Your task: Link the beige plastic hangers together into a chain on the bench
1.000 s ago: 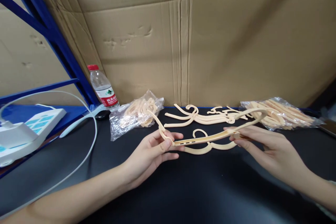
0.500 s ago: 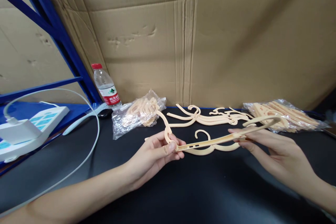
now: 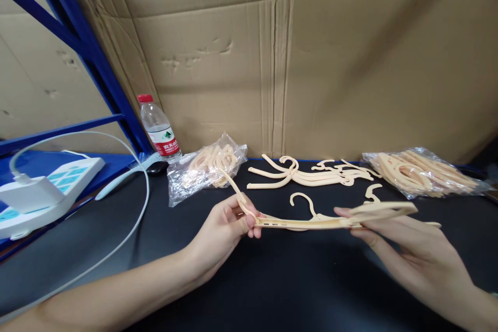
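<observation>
Between my two hands a beige plastic hanger part point(image 3: 299, 223) is stretched out just above the table, its long bar almost level and small slots showing near the left end. My left hand point(image 3: 229, 231) pinches that left end, where a curved piece point(image 3: 233, 189) rises up and to the left. On the other side my right hand point(image 3: 416, 254) grips the bar near a wide loop point(image 3: 389, 209), thumb below and fingers above. Directly behind the bar lies a hanger with a hook point(image 3: 303, 199), its arms partly hidden by the held part and my right hand.
Several loose beige hanger pieces point(image 3: 291, 172) lie along the back of the black table point(image 3: 288, 280). Plastic bags of such parts stand left point(image 3: 206, 166) and right point(image 3: 424, 168). At left are a water bottle point(image 3: 159, 129), a power strip point(image 3: 73, 179) and a white cable point(image 3: 146, 202). Cardboard point(image 3: 218, 78) backs everything.
The held part has levelled out: its right end has come down and its loop has tilted flatter. My right hand has dropped slightly, and both hands keep their grip.
</observation>
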`<state>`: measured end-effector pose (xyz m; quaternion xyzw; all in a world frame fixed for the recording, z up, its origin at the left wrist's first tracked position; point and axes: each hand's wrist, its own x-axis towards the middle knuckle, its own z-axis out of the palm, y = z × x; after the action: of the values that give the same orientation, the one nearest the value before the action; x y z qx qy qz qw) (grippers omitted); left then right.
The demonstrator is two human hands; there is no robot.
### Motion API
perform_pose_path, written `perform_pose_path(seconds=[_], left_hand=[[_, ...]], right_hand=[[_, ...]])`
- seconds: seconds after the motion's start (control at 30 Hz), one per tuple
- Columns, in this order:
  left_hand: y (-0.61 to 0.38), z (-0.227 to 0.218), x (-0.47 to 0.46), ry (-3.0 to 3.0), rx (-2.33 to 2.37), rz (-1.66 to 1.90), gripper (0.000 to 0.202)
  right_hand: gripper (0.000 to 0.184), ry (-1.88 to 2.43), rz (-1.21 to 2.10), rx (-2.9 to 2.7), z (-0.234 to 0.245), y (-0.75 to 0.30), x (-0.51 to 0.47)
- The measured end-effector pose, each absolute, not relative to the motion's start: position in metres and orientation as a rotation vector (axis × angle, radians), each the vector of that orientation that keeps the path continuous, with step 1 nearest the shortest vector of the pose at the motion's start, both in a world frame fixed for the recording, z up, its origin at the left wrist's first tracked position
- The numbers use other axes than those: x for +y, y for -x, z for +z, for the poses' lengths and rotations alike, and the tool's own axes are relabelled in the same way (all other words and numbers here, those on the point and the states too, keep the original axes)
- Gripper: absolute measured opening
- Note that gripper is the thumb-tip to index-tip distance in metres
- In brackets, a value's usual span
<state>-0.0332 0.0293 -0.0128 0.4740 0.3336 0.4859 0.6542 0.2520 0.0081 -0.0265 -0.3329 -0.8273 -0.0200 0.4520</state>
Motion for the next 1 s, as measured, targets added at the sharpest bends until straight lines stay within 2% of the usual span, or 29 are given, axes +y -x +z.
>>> perform_pose_path(seconds=[0.33, 0.57, 0.7, 0.8, 0.87, 1.0], left_hand=[[0.034, -0.016, 0.026, -1.186, 0.805, 1.182, 0.018], [0.029, -0.012, 0.021, -1.069, 0.825, 1.194, 0.020], [0.022, -0.019, 0.006, -0.983, 0.910, 1.006, 0.023], [0.020, -0.017, -0.008, -1.265, 0.860, 0.747, 0.016], [0.022, -0.010, -0.014, -1.700, 0.803, 0.644, 0.005], [0.026, 0.000, -0.015, -2.351, 0.713, 0.469, 0.032]], right_hand=[[0.025, 0.922, -0.137, -1.955, -0.031, -0.247, -0.002], [0.025, 1.060, 0.125, -1.889, -0.030, -0.252, 0.007], [0.024, 1.109, 0.208, -1.898, -0.025, -0.259, 0.020], [0.019, 1.128, 0.140, -1.952, -0.023, -0.261, 0.025], [0.019, 1.144, 0.166, -2.038, -0.024, -0.260, 0.025], [0.022, 1.180, 0.260, -2.185, -0.028, -0.253, 0.022]])
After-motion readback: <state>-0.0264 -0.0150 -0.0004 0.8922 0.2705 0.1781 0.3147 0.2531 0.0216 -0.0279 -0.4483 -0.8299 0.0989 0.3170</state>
